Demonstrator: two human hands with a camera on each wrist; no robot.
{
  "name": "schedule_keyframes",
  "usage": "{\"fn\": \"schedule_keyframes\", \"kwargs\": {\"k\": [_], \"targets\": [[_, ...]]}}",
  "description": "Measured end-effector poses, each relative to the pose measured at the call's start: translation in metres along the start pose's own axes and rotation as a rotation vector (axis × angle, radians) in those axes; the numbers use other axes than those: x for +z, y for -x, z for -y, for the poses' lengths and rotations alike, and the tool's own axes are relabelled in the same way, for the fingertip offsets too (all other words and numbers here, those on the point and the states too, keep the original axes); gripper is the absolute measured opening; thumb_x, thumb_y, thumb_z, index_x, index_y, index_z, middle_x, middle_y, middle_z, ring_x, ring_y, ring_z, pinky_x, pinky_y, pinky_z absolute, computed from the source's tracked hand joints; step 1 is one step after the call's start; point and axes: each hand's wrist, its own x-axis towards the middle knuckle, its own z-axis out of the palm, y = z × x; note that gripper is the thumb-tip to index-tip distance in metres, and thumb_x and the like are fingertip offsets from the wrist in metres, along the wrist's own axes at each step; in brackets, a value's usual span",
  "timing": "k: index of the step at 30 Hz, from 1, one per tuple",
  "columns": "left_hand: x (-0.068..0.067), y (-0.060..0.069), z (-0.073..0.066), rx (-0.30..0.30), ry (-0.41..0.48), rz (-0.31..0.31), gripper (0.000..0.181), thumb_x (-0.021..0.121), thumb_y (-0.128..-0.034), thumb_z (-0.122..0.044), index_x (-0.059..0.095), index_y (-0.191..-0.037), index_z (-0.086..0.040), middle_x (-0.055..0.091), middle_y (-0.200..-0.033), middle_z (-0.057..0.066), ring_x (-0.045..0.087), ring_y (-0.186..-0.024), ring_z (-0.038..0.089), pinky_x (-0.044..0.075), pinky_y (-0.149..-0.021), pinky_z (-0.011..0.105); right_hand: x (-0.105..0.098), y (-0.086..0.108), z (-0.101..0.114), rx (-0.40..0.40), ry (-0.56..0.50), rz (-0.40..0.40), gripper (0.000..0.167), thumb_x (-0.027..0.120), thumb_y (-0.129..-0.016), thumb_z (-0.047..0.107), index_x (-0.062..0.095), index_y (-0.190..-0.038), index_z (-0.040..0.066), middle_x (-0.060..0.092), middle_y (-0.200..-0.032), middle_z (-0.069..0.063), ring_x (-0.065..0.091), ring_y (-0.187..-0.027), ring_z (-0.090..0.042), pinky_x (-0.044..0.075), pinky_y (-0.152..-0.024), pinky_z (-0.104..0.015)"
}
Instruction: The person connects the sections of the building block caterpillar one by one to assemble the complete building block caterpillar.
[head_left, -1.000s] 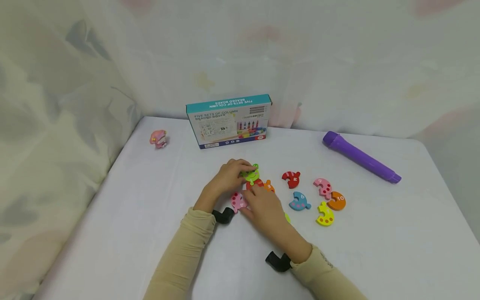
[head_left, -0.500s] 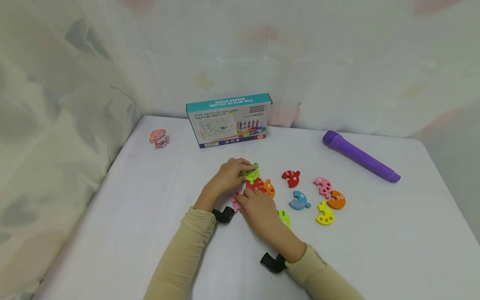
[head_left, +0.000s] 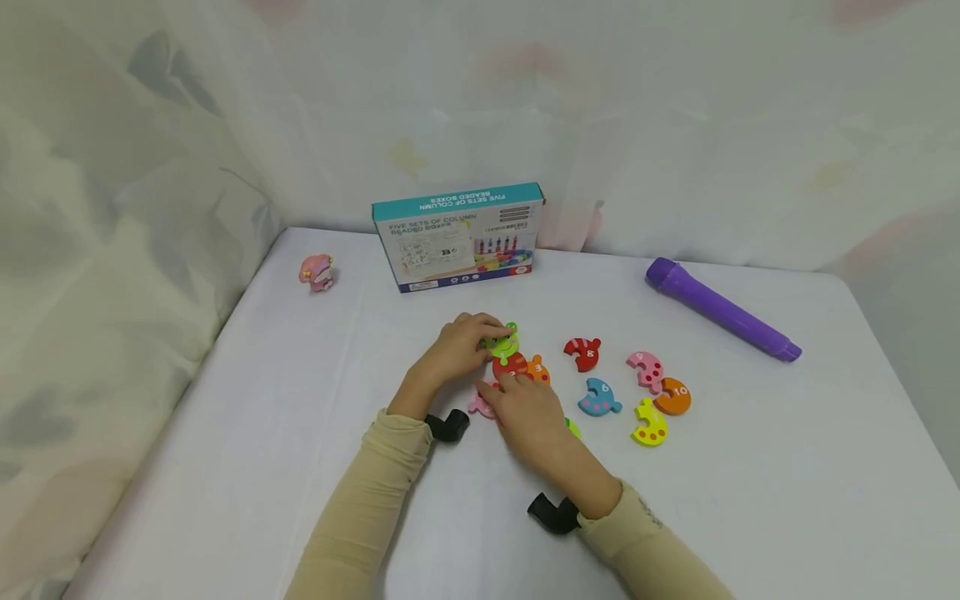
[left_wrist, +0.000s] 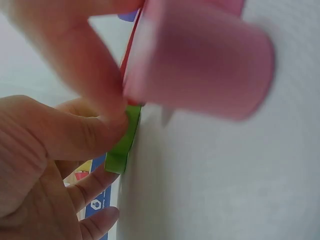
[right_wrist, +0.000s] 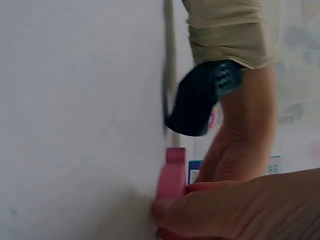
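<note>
My left hand (head_left: 456,350) pinches the green frog-faced puzzle piece (head_left: 506,343), whose edge (left_wrist: 122,150) shows under the thumb in the left wrist view. A red puzzle piece (head_left: 510,364) adjoins the face, with the orange 3 piece (head_left: 537,369) at its right. My right hand (head_left: 532,421) pinches a pink puzzle piece (head_left: 482,402) just below the red one; its side (right_wrist: 172,180) looks near-upright in the right wrist view. Fingers hide part of the pink piece, so I cannot tell whether it joins its neighbours. A light green piece (head_left: 573,427) pokes out behind the right hand.
Loose numbered pieces lie to the right: red 8 (head_left: 583,354), blue 6 (head_left: 599,398), pink 9 (head_left: 646,372), orange 10 (head_left: 672,397) and a yellow one (head_left: 650,423). Behind stand a box (head_left: 459,237), a pink figurine (head_left: 317,272) and a purple microphone-shaped tube (head_left: 722,309).
The pink piece has turned under my right fingers, its knob now pointing left, and it sits closer to the red piece. My right hand shifted slightly; the left stays on the green face.
</note>
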Motion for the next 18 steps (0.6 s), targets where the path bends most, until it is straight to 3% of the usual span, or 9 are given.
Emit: {"fn": "schedule_keyframes", "kwargs": {"k": [4,12,15,18], "targets": [[0.000,0.000,0.000,0.000,0.000,-0.003,0.043,0.063,-0.0865,-0.011,0.058,-0.127,-0.025,0.055,-0.125,-0.002,0.044,-0.114,0.020,0.034,-0.096,0.045,-0.006,0.003,-0.002,-0.011,0.020,0.033,0.051,0.075,-0.076,0.022,0.059,-0.124,0.014,0.061,-0.111,-0.006,0.058,-0.100,-0.024,0.049,-0.080,-0.042],[0.001,-0.002,0.001,-0.008,0.000,0.002,0.042,0.063,-0.0868,-0.011,0.059,-0.126,-0.026,0.055,-0.124,-0.002,0.045,-0.113,0.019,0.034,-0.096,0.044,-0.014,0.006,-0.002,0.109,-0.014,0.074,0.063,0.076,-0.065,0.053,0.064,-0.107,0.008,0.063,-0.096,-0.007,0.061,-0.085,-0.023,0.049,-0.061,-0.035],[0.001,-0.002,0.001,-0.006,-0.001,0.003,0.042,0.063,-0.0867,-0.012,0.059,-0.126,-0.026,0.055,-0.124,-0.002,0.045,-0.113,0.019,0.034,-0.096,0.044,-0.015,0.007,-0.003,0.090,-0.042,0.086,0.062,0.079,-0.063,0.049,0.062,-0.109,0.011,0.061,-0.099,-0.007,0.060,-0.087,-0.021,0.050,-0.060,-0.034],[0.001,-0.002,0.001,0.003,0.002,0.002,0.042,0.063,-0.0864,-0.011,0.059,-0.126,-0.025,0.055,-0.124,-0.002,0.045,-0.112,0.020,0.034,-0.095,0.044,-0.016,0.007,-0.005,0.012,-0.084,0.116,0.063,0.082,-0.064,0.038,0.059,-0.120,0.019,0.057,-0.108,-0.006,0.057,-0.096,-0.021,0.052,-0.066,-0.034]]}}
